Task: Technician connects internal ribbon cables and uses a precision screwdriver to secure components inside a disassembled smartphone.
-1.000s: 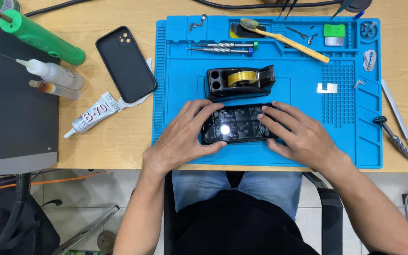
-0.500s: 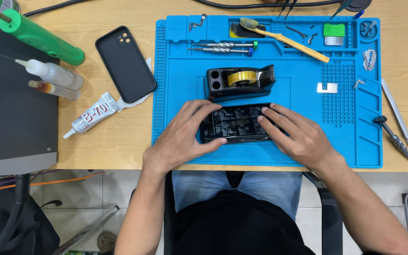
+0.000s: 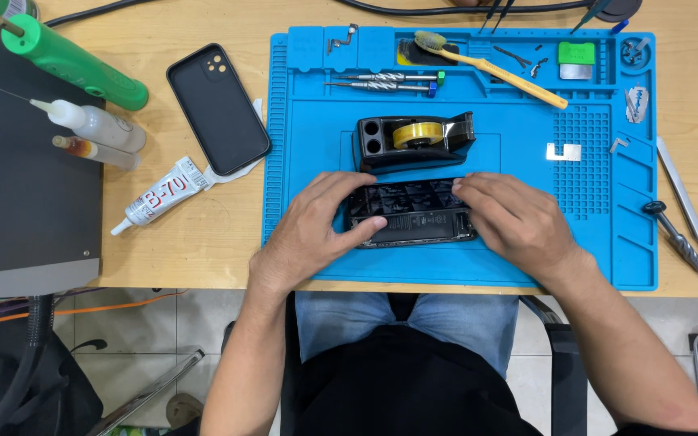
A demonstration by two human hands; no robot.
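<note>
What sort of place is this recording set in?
Most likely a phone-repair bench. A blue repair mat with parts trays covers the wooden desk, both hands (left hand, right hand) hold an opened phone on it, and screwdrivers, tweezers and a glue tube lie around.

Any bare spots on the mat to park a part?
Free: blue mat left of the tape dispenser; also between dispenser and grid section, apart from a small metal plate. Crowded: top trays, and centre, where left hand and right hand hold the opened phone.
</note>
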